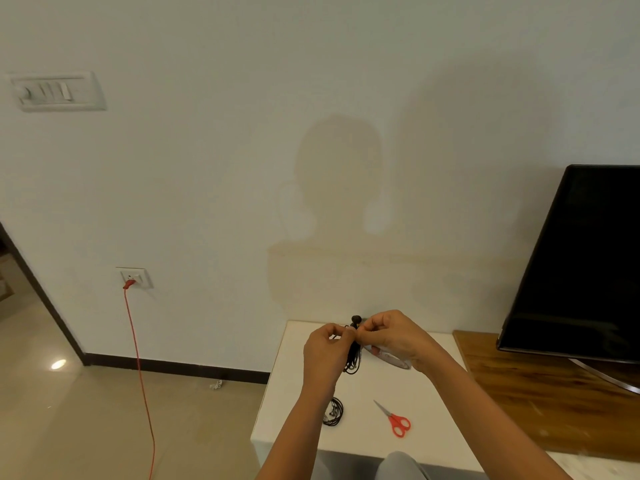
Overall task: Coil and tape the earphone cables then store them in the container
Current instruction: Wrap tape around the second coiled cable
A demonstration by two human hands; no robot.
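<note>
**Both hands pinched a coiled earphone cable over the white surface**

A dark television (581, 258) stood to your right on a wooden surface (536, 403). Straight ahead lay the white surface (356, 443). Over its far half your left hand (325, 346) and right hand (388, 332) met with fingers curled. Both pinched the top of a black earphone cable (353, 363), whose loops hung down between them. A clear round item (393, 360) lay under your right wrist, mostly hidden. I could not tell whether it was the container or what it held. Red-handled scissors (396, 421) lay nearer you. Just left of them a second coiled earphone (335, 412) rested on the surface beside your left forearm.
</note>
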